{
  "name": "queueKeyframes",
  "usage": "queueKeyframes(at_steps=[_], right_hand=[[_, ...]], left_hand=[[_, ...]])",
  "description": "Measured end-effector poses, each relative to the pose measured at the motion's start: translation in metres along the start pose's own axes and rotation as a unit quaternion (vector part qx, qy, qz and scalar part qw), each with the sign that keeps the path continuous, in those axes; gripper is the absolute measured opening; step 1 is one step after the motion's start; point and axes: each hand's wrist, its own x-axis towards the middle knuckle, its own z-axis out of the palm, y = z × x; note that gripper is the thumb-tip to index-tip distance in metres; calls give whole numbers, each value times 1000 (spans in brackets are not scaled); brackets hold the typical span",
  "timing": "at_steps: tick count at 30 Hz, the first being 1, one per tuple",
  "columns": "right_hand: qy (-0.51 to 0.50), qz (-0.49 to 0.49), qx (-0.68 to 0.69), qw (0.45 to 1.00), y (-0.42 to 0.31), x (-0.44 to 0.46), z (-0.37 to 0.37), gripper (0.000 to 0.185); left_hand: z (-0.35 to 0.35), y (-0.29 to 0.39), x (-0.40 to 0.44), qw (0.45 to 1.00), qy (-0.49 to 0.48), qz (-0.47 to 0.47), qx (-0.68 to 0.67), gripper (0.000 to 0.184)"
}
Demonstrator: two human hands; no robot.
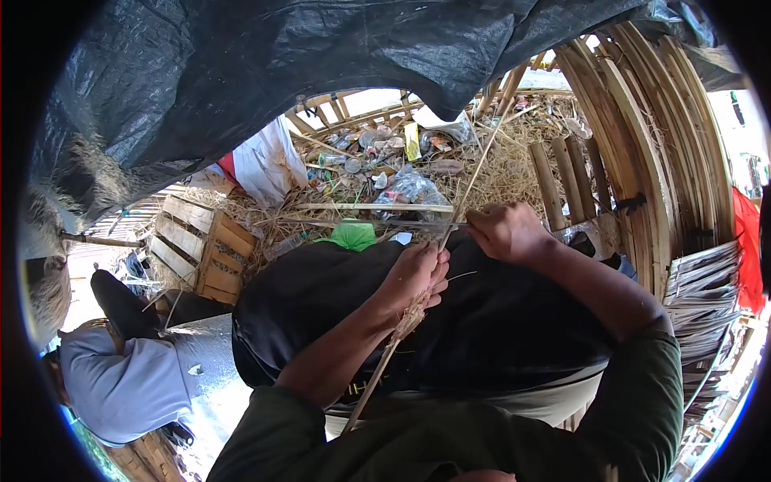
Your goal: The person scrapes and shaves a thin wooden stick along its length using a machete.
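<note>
My left hand (419, 277) is closed around a long, thin bamboo strip (479, 165), which runs from near my body up toward the far fence. Curled shavings (411, 317) hang on the strip just below that hand. To the right, my right hand (511, 233) is closed on the handle of what looks like a knife. Its narrow grey blade (426, 222) points left and crosses the strip just above my left hand. Where the blade meets the strip, I cannot tell how deep it sits. Black cloth (506, 321) covers my lap beneath both hands.
Straw and scattered litter (385, 161) cover the ground ahead, with a green plastic bag (352, 234) nearby. A wooden crate (201, 247) stands left, near a person in a grey shirt (128, 377). Bamboo slats (642, 145) rise at right. A dark tarp (281, 56) hangs overhead.
</note>
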Motion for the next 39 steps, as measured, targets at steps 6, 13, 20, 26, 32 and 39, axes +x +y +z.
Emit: queueKeyframes(at_steps=[6,13,20,26,32,39], right_hand=[[70,-12,-12,997,18,13,17,18],[58,-4,-67,996,2,7,-8,13],[56,-35,-80,995,8,0,-3,12],[58,-52,-131,988,-6,-5,2,9],[87,-65,-144,984,-8,-9,2,9],[49,18,-139,989,16,-8,0,11]], left_hand=[[-6,17,-7,999,9,38,11,29],[-2,20,-22,998,-9,58,-6,28],[5,-4,-15,997,-42,68,-18,27],[-4,-10,-15,995,-58,82,-23,23],[-1,-4,-14,996,-42,68,-25,18],[4,-11,-19,996,-57,60,-17,17]])
